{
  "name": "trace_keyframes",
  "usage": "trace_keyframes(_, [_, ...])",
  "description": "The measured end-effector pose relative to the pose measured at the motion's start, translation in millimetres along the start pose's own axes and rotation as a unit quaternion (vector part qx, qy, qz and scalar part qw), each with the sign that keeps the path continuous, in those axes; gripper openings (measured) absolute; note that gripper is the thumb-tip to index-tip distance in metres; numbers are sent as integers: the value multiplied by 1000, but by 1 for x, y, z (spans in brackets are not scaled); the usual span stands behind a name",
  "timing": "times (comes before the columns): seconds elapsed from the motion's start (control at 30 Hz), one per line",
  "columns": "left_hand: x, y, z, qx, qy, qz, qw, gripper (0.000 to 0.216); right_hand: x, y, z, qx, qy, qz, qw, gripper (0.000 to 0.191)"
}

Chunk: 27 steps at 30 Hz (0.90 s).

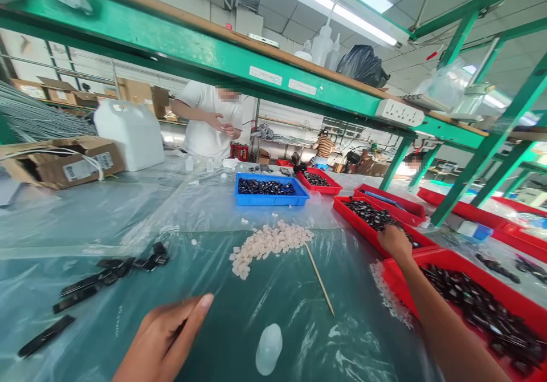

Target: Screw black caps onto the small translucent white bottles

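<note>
My left hand [166, 336] is above the front of the table, its thumb pressed against the curled fingers. Whatever may be between them is hidden. My right hand [395, 240] reaches into a long red tray [359, 231] of small black parts [374, 214]. Its fingers are curled down at the parts, and the fingertips are hidden. Between my hands lie a pile of small whitish pieces [273, 239], a thin wooden stick [320, 282] and a translucent white bottle or cap [269, 349]. Several flat black pieces [81, 285] lie loose left of my left hand.
A blue tray [272, 199] of dark parts stands behind the pile. Another red tray [401, 279] of black parts sits under my right forearm. A green shelf frame [192, 43] crosses overhead. A carton [72, 162], a white jug [128, 137] and a person [211, 122] are beyond.
</note>
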<state>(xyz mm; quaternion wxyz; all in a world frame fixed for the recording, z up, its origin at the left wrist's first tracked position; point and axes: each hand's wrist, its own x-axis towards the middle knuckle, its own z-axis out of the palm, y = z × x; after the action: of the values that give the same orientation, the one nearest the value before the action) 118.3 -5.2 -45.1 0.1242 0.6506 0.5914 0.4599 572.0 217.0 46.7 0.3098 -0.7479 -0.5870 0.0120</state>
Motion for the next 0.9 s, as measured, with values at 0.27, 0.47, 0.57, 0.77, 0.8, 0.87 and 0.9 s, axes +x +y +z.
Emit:
trace_keyframes(0.27, [35, -79, -87, 247, 190, -156, 937, 25, -143, -75, 74, 173, -230, -331, 899, 35])
trace_keyframes(0.47, [42, -105, -81, 317, 77, -100, 940, 24, -202, -67, 73, 197, -489, -347, 776, 55])
trace_keyframes(0.57, [44, -105, -67, 319, 16, -91, 943, 23, -210, -81, 66, 211, -523, -326, 759, 48])
trace_keyframes(0.77, [45, -91, -67, 254, 8, -127, 959, 13, -211, -103, 54, 262, -510, -326, 752, 34])
trace_keyframes(0.8, [45, -87, -67, 223, 12, -133, 966, 13, -211, -101, 53, 273, -500, -330, 753, 34])
trace_keyframes(0.87, [45, -76, -65, 140, 18, -148, 979, 14, -211, -97, 52, 286, -488, -325, 758, 37])
trace_keyframes(0.9, [44, -69, -61, 88, 18, -158, 983, 15, -211, -96, 51, 283, -489, -315, 763, 39])
